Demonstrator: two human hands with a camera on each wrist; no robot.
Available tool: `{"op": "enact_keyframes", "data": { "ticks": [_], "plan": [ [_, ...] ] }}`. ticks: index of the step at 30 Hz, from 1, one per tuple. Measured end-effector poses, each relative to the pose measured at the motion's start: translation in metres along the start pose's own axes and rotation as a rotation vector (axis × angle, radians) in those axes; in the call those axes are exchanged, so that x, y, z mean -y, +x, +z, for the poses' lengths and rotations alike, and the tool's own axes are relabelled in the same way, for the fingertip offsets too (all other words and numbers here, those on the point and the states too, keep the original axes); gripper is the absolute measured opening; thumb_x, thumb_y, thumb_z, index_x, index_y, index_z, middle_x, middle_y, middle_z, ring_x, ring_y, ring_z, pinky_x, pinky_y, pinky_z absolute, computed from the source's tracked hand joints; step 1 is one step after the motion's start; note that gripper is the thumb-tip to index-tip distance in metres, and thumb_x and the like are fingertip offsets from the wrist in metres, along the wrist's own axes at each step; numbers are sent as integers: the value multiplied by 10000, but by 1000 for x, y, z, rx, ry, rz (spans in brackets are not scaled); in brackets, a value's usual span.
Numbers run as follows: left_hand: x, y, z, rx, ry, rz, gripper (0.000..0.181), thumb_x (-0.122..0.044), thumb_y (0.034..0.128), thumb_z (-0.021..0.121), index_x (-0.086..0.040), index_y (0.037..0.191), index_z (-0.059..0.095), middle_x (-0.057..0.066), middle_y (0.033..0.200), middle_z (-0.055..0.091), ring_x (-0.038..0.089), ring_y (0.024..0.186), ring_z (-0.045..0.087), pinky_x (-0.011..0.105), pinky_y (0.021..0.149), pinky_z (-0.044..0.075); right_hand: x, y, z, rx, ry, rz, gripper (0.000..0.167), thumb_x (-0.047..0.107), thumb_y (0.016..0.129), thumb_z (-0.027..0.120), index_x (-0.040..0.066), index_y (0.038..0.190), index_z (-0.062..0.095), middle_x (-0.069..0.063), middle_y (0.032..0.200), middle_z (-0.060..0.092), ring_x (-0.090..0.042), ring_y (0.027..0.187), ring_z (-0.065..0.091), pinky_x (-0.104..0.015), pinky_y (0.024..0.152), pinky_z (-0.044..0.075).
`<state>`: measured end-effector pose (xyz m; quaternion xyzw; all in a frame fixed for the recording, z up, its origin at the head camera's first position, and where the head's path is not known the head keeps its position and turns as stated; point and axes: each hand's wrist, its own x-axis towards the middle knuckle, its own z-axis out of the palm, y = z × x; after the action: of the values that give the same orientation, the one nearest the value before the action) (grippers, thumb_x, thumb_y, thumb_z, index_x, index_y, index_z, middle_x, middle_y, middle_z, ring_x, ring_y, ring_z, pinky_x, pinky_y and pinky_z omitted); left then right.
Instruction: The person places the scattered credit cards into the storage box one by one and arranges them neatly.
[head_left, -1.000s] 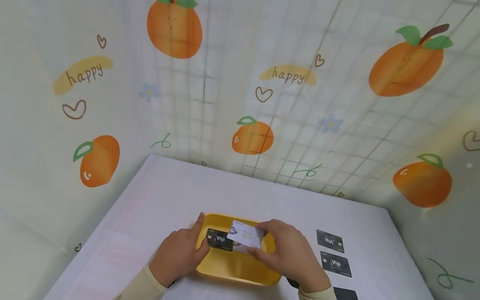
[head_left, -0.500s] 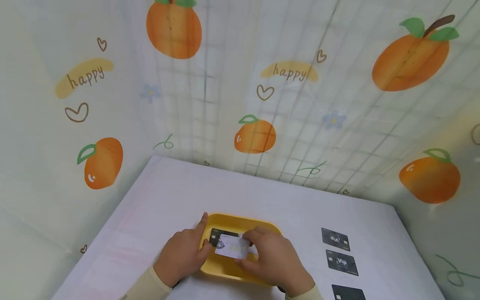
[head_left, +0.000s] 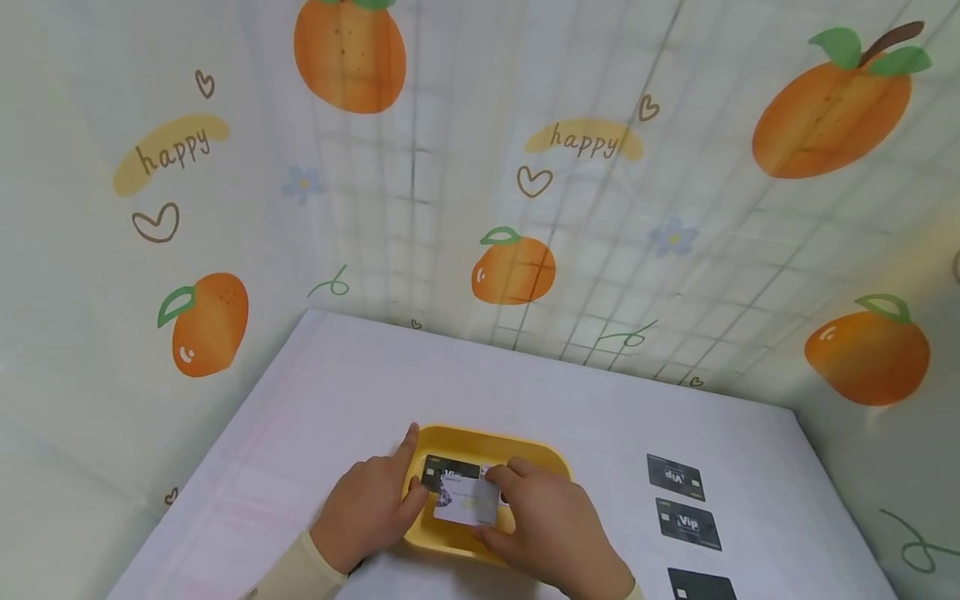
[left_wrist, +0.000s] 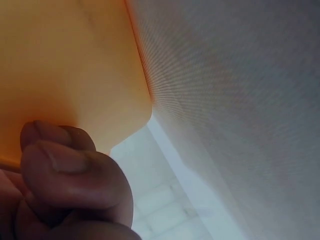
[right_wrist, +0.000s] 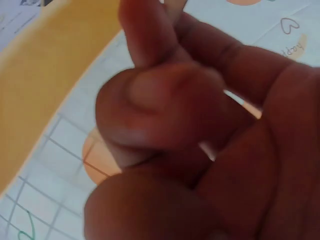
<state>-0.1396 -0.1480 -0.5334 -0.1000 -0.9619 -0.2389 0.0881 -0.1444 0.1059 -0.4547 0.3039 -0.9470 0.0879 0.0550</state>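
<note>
A shallow yellow tray point(head_left: 525, 442) lies on the white table in the head view. My left hand point(head_left: 367, 504) grips its left side, thumb over the rim and index finger along the edge; in the left wrist view, curled fingers point(left_wrist: 75, 175) sit against the tray's outside. Inside the tray is a black Vip card point(head_left: 450, 467), partly covered by a white card point(head_left: 459, 500). My right hand point(head_left: 551, 517) pinches this white card by its right end between thumb and fingers. Part of another pale card shows behind the right fingertips, mostly hidden.
To the right of the tray lie a black card point(head_left: 676, 477), a second black Vip card point(head_left: 687, 524) and a third black card point(head_left: 701, 585) cut by the frame's lower edge. A cloth backdrop point(head_left: 435, 208) printed with oranges rises behind the table.
The right hand has brought the white card left and down, lower into the tray, where it now overlaps the black card's lower part. The left hand keeps its grip.
</note>
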Motion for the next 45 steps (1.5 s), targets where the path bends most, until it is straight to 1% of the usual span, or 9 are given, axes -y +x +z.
{"op": "enact_keyframes", "data": {
  "ticks": [3,10,15,21,25,30,34,40,45],
  "plan": [
    [-1,1,-1,-12,7,5,717,-305,984,606,-43,1622,406,-76,561,418,82,444,391,286,430,355,4,1,-4,-19,-18,-7,552,576,748,889,213,1134,734,155,860,537,-37,651,480,-267,515,406],
    [0,1,-2,9,-15,5,729,-309,977,612,-44,1624,403,-78,556,427,79,444,390,291,437,359,16,11,-7,-40,-42,-13,565,538,701,933,209,1123,751,129,874,580,-59,646,498,-271,549,440],
    [-1,1,-2,5,-26,17,719,-307,985,608,-37,1620,406,-78,545,407,73,443,354,283,428,333,23,21,-6,17,-27,-13,561,526,712,937,192,1131,771,108,841,579,-53,620,474,-256,541,416],
    [-2,1,-2,13,-36,12,712,-315,995,605,-42,1622,406,-89,541,412,69,423,357,281,411,323,28,26,0,97,-8,18,512,494,718,935,201,1110,783,115,788,520,-65,612,453,-272,539,402],
    [0,1,-2,-2,-26,22,709,-304,991,611,-35,1616,412,-92,531,405,66,411,350,281,400,310,28,28,6,108,-6,16,513,531,708,940,214,1079,779,117,785,527,-63,632,471,-279,548,422],
    [2,0,0,-4,-10,24,708,-299,988,608,-45,1619,412,-94,526,396,64,404,339,282,394,298,28,29,14,92,-3,6,500,601,700,923,237,1005,764,127,741,521,-67,633,486,-296,556,438],
    [2,0,0,-5,-8,19,711,-303,983,615,-52,1618,417,-95,525,396,69,402,341,286,392,296,28,28,19,84,-11,6,540,699,694,882,242,944,741,116,689,489,-94,614,475,-317,545,418],
    [1,1,0,18,-1,1,721,-315,985,603,-64,1630,398,-89,530,412,81,406,356,289,401,296,27,29,23,89,-22,8,558,724,680,876,250,948,754,100,739,533,-110,626,505,-332,555,429],
    [0,1,-1,33,-4,-8,727,-324,989,595,-63,1635,388,-91,536,431,87,409,380,291,404,314,26,30,25,120,-8,7,560,727,695,868,250,972,767,114,750,524,-93,651,496,-318,582,444]
  ]
}}
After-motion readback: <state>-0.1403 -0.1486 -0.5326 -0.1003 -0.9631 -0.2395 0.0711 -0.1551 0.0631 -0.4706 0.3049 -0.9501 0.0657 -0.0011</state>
